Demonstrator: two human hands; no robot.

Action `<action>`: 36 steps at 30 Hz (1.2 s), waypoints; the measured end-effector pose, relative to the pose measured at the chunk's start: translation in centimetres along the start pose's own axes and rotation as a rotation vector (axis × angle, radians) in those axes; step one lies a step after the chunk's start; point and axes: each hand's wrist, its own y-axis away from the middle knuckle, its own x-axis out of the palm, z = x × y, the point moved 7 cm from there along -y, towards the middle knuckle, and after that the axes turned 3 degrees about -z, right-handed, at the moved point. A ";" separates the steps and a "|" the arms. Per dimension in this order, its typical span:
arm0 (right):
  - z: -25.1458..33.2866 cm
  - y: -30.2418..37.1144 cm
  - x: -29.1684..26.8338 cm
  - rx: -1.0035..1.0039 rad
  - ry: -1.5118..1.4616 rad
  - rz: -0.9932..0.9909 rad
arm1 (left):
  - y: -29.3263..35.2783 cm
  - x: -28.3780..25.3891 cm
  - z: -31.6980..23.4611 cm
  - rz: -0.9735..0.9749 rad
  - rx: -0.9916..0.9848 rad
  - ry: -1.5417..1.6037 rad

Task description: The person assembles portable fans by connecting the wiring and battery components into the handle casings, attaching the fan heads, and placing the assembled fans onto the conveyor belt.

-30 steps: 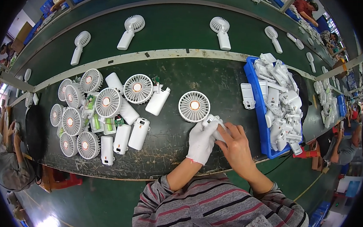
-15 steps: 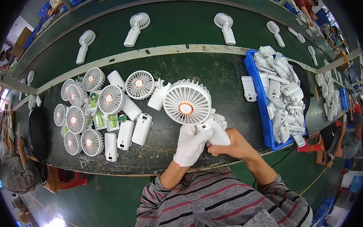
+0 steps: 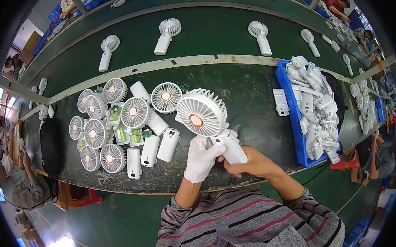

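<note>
I hold a white handheld fan (image 3: 201,112) with an orange-ringed hub over the table, its head tilted up and to the left. My left hand (image 3: 199,161), in a white glove, is closed round the fan at the neck and upper handle. At the handle's lower end my bare right hand (image 3: 257,163) is closed on it, its fingers partly hidden behind the handle. Left of my hands lies a group of white fans, among them one fan head (image 3: 166,97) partly behind the held fan. Several white handle casings (image 3: 168,145) lie nearest my left hand.
A blue bin (image 3: 290,115) heaped with white casings stands at the right, a loose casing (image 3: 280,102) beside it. Beyond a pale rail (image 3: 192,63), spaced-out fans lie on a green belt (image 3: 216,30). Green parts (image 3: 122,134) show among the left fans. Other people sit at both sides.
My view has shifted, so the scene sits further right. The held fan has turned, its head tipping more upward, and now overlaps a fan lying behind it. My right fingers have shifted on the handle.
</note>
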 end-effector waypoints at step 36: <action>10.0 -17.9 5.6 -0.527 1.446 -0.019 | -0.4 -6.1 1.7 -0.281 0.093 0.264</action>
